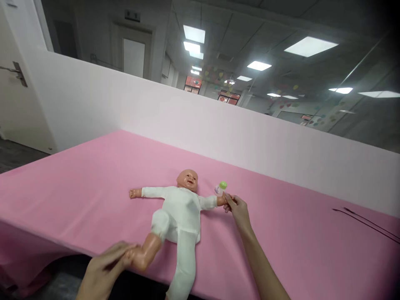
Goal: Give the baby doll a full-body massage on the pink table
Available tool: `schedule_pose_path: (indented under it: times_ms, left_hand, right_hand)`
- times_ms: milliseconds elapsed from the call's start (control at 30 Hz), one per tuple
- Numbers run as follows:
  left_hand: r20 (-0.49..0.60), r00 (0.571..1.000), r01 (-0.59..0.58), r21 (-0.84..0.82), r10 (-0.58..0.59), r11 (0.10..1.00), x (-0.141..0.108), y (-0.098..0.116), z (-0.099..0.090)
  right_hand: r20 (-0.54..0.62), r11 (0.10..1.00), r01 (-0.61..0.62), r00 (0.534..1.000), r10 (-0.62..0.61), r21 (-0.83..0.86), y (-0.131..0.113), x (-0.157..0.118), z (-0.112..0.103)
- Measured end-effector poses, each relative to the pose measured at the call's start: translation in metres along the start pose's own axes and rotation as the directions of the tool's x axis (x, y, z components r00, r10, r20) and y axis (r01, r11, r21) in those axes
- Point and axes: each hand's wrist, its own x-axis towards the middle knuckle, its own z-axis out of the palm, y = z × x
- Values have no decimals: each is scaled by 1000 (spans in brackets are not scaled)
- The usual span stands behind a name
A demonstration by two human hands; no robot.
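Head view: a doll (183, 210) in white clothing lies face up between the two hands, on a pink cloth (290, 241). The fingers of the left hand (103, 268) are pinched narrow around the doll's bare foot (140, 257), at the toes, and the leg above them is bent at the knee. The other leg (186, 260) lies straighter, to the right of those fingers, and runs down to the bottom edge of the view. The right hand (239, 210) has thumb and fingers drawn together on the doll's small hand (221, 201), with the white-sleeved arm stretched toward them. Just beyond the right fingertips is a small bottle (218, 190) with a green cap (223, 184). The doll's head (187, 180) is left of the right fingers and slightly farther out, while its other arm (153, 192) reaches sideways, past and above the left fingers. Well to the right of the right hand lie two thin dark strands (368, 223). Beyond all the fingers, a white wall (218, 129) borders the cloth
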Motion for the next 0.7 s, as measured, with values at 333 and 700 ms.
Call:
schedule_pose_path:
  times_ms: [333, 700]
  left_hand:
    - [3, 999, -45, -283, 48, 958, 105, 5, 78]
    - [222, 974, -36, -14, 39, 999, -48, -31, -13]
  right_hand:
    - [321, 987, 110, 945, -67, -117, -9, -59, 76]
    - [-131, 965, -260, 956, 262, 36, 64, 27, -11]
